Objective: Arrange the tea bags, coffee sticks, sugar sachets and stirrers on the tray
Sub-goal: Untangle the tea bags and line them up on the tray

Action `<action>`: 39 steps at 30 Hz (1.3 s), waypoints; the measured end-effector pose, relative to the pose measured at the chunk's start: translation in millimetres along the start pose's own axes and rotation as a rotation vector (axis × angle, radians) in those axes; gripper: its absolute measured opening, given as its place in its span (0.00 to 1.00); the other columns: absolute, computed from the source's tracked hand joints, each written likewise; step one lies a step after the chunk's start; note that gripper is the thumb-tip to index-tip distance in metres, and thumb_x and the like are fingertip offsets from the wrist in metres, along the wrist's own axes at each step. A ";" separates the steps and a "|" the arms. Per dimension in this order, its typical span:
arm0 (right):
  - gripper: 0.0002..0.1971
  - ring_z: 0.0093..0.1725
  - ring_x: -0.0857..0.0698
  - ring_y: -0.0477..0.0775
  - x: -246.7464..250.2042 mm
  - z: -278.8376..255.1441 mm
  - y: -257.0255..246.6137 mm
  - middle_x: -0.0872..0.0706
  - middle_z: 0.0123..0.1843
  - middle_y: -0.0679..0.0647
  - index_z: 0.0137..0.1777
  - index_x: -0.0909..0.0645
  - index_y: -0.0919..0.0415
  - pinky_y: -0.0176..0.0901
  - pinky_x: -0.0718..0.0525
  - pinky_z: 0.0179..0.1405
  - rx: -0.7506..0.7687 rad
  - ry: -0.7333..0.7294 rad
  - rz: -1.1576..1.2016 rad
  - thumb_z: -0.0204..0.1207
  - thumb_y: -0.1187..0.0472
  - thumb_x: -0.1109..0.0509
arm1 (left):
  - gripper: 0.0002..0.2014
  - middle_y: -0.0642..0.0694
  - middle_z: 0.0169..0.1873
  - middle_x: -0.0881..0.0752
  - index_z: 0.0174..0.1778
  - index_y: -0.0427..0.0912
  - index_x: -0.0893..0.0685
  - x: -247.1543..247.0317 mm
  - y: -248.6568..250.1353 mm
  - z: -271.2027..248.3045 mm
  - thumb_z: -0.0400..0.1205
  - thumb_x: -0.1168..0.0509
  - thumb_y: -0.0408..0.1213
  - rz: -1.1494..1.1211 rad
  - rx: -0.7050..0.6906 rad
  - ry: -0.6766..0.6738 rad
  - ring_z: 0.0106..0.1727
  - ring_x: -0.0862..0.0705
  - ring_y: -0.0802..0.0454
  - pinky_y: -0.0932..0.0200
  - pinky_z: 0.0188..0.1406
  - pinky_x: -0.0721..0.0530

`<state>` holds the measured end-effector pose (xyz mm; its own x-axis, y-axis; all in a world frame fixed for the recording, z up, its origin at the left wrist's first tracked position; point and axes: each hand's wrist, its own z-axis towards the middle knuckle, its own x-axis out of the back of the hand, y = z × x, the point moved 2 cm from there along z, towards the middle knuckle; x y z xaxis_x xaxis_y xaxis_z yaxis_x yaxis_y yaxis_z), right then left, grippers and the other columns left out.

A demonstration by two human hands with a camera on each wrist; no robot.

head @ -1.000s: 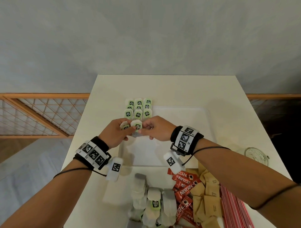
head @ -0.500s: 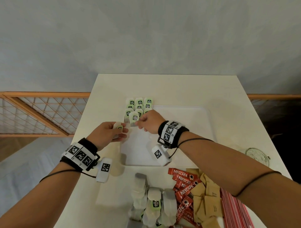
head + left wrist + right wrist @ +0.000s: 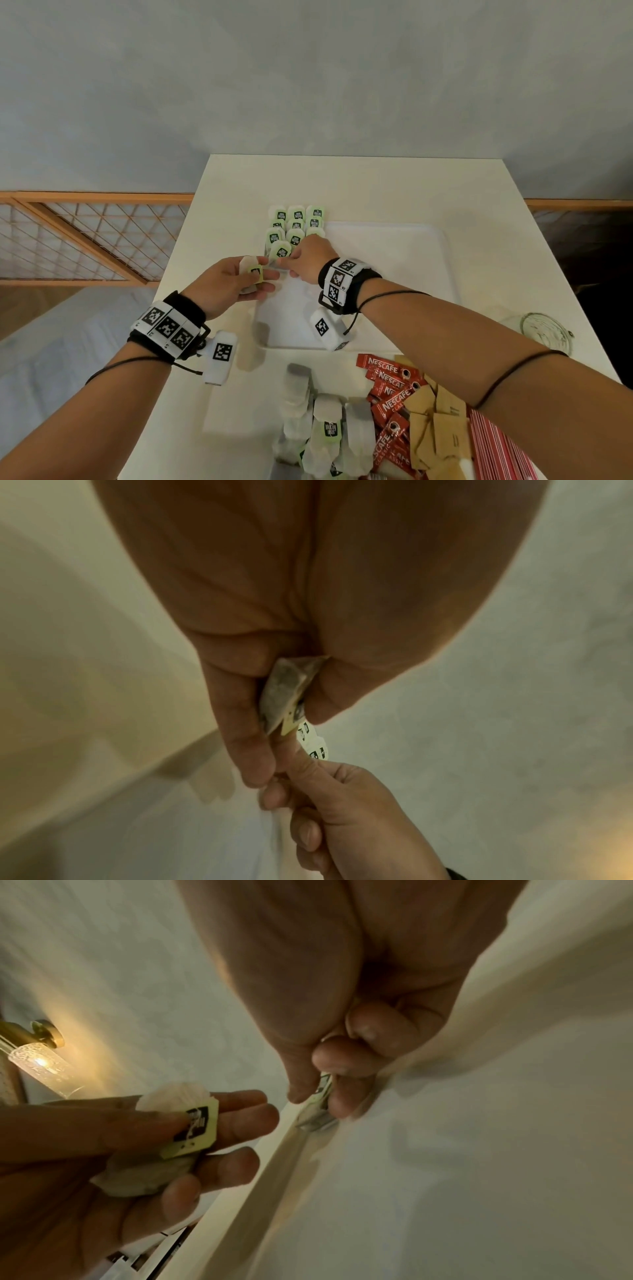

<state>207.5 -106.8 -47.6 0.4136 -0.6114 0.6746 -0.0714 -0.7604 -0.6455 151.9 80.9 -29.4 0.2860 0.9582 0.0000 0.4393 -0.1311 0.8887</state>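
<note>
A white tray [image 3: 394, 260] lies mid-table, with rows of green-tagged tea bags [image 3: 295, 219] at its far left corner. My right hand [image 3: 284, 262] pinches one tea bag [image 3: 279, 253] by its tag at the near end of those rows, low over the tray's left rim; the right wrist view shows the pinched bag [image 3: 316, 1104] at the rim. Just left of the tray, my left hand [image 3: 263, 277] holds another tea bag [image 3: 251, 274] between thumb and fingers, also seen as the held bag [image 3: 284, 696] in the left wrist view.
At the table's near edge lie a heap of loose tea bags [image 3: 325, 428], red Nescafe sticks [image 3: 390, 394], brown sugar sachets [image 3: 435, 421] and red-striped stirrers [image 3: 496, 452]. A clear glass item [image 3: 544, 330] sits right of the tray. A wooden railing [image 3: 85, 236] runs on the left.
The hands, joined on the tea bags a second ago, have parted. My right hand carried one bag forward to the rows; my left hand stayed back with the other bag.
</note>
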 end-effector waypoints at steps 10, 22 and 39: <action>0.13 0.29 0.21 0.34 20.3 -30.6 8.4 0.13 0.39 0.49 0.58 0.10 0.51 0.28 0.27 0.32 0.248 -0.023 0.184 0.82 0.45 0.29 | 0.22 0.37 0.60 0.10 0.71 0.39 0.21 -24.0 7.3 2.9 0.85 0.44 0.15 0.107 -0.039 -0.160 0.55 0.09 0.44 0.58 0.51 0.11; 0.06 0.30 0.24 0.36 33.1 -45.2 22.5 0.18 0.40 0.57 0.43 0.14 0.54 0.35 0.26 0.37 0.334 -0.061 0.233 0.82 0.57 0.26 | 0.28 0.38 0.54 0.11 0.73 0.43 0.20 -44.8 14.5 12.7 0.76 0.31 0.25 -0.010 -0.037 -0.189 0.58 0.10 0.41 0.55 0.55 0.10; 0.13 0.28 0.16 0.43 25.0 -48.6 27.1 0.16 0.41 0.47 0.53 0.18 0.61 0.35 0.26 0.22 0.188 -0.057 0.361 0.84 0.50 0.30 | 0.08 0.29 0.46 0.09 0.49 0.31 0.12 -35.9 17.0 22.7 0.80 0.25 0.33 0.254 -0.335 0.069 0.46 0.11 0.41 0.42 0.57 0.14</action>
<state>171.8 -153.4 -30.9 0.4420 -0.8149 0.3749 -0.0568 -0.4426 -0.8949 168.4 38.5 -24.7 0.2871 0.9222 0.2590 0.0581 -0.2867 0.9563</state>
